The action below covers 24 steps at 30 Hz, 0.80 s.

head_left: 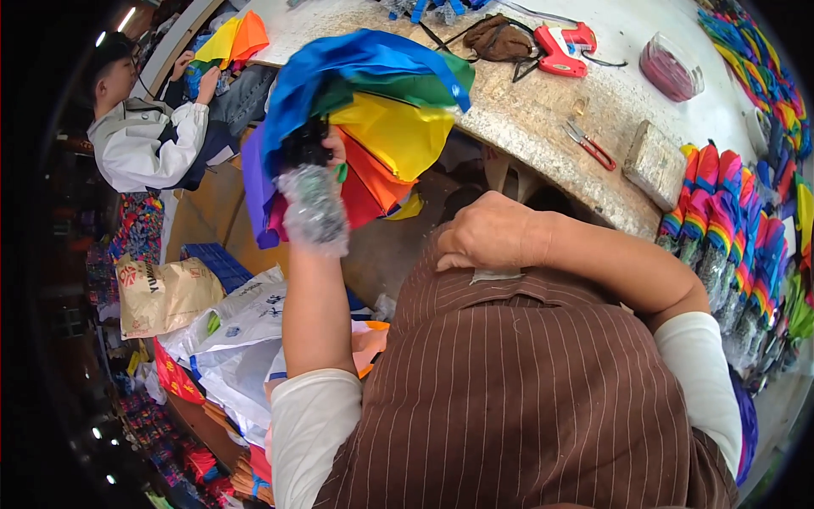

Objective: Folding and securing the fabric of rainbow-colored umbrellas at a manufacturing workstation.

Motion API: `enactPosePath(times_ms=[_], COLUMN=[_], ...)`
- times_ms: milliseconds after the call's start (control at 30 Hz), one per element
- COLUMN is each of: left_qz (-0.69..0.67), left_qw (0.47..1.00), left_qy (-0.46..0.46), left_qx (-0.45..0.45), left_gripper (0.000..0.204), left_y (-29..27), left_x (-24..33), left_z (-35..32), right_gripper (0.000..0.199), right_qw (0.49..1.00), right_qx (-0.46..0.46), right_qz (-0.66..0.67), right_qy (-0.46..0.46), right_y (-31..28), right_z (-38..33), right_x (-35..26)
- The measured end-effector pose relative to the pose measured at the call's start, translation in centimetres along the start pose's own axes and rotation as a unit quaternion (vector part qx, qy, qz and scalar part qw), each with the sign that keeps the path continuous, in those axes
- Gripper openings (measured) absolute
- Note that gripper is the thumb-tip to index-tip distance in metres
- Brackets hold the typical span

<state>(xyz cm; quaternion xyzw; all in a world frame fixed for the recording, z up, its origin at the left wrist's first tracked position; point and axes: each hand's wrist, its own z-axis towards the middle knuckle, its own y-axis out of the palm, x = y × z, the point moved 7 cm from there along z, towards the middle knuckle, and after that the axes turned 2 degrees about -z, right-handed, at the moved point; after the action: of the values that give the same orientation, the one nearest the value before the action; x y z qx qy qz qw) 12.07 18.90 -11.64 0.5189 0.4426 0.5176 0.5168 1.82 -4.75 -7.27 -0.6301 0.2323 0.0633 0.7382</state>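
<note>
My left hand (337,148) is closed round a rainbow umbrella (394,131), raised off to the left of my lap. Its blue, green, yellow, orange, red and purple panels hang loose and partly spread. Clear bubble wrap (315,208) lies over my wrist, below the black part of the umbrella; whether it wraps the handle I cannot tell. My right hand (487,233) rests on the brown striped apron (500,373) at my waist, its fingers curled in. What they hold, if anything, is hidden; a small pale patch shows just beneath them.
On the worktable (509,102) lie a red-and-white glue gun (564,48), red-handled snips (591,146), a worn block (655,165) and a clear tub (671,68). Folded rainbow umbrellas (721,212) crowd the right. Bags (170,293) stand at left; another person (153,140) handles colourful fabric.
</note>
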Motion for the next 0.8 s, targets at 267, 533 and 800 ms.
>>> enactPosePath(times_ms=[267, 533, 800], left_qz=[-0.061, 0.046, 0.230], left_qw=[0.994, 0.998, 0.943], left_qy=[-0.078, -0.029, -0.203], left_qx=[-0.044, -0.042, -0.126], left_gripper=[0.046, 0.035, 0.047], left_y=[2.0, 3.2, 5.3], left_x=[-1.6, -4.3, -12.4], left_z=[-0.9, -0.5, -0.7], right_gripper=[0.032, 0.039, 0.039], right_qw=[0.992, 0.878, 0.509], right_qx=[-0.023, -0.035, 0.029], right_qz=[0.051, 0.451, 0.855], right_qy=[0.111, 0.156, 0.093], right_y=[1.2, 1.9, -2.6], right_z=[-0.1, -0.9, 1.7], right_x=[2.4, 2.8, -2.2])
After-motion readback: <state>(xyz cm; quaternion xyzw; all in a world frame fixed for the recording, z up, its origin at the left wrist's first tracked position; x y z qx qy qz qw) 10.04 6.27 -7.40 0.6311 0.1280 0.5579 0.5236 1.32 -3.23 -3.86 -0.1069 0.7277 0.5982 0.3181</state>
